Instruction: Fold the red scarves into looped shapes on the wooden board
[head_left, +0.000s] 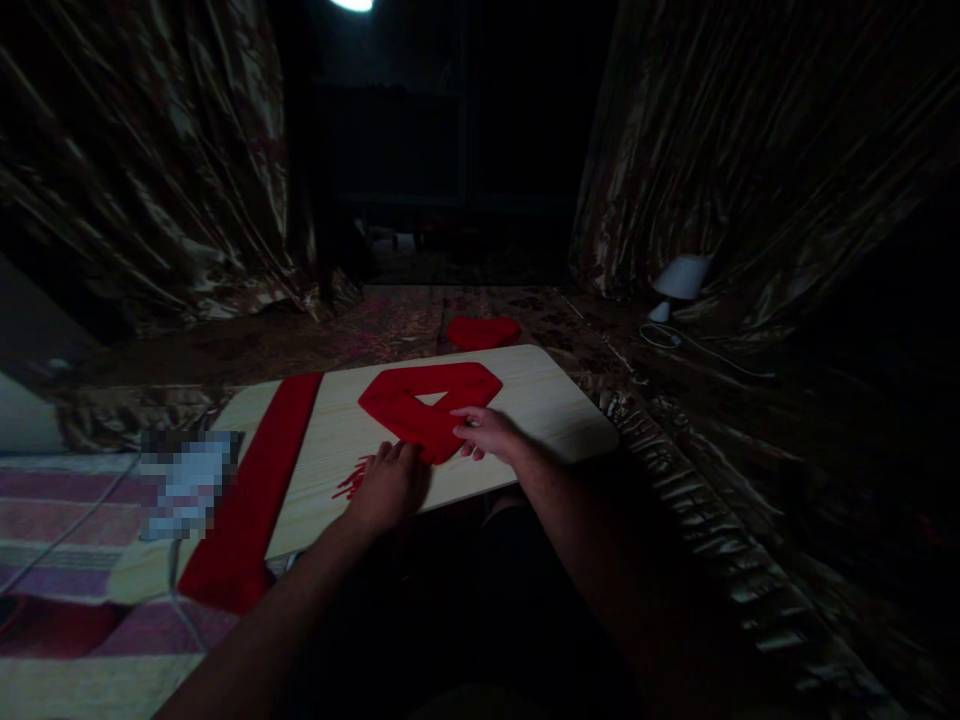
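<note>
So we've got a red scarf [415,420] folded into an angular loop with a gap in the middle, lying flat on our pale wood bench [555,405], roughly dead centre. Our right hand [487,433] touches its 4 o'clock edge, grip part closed, but we can't tell if it's actually pinching. Our left hand [394,482] sits at 7 o'clock, fingers bent down by the loop's near end; can't tell what that grip has. Red fringe [349,483] pokes out beside it. A red strip [262,480] runs down the bench's 9 o'clock side; a red bundle [484,331] sits past the 12 o'clock edge.
</note>
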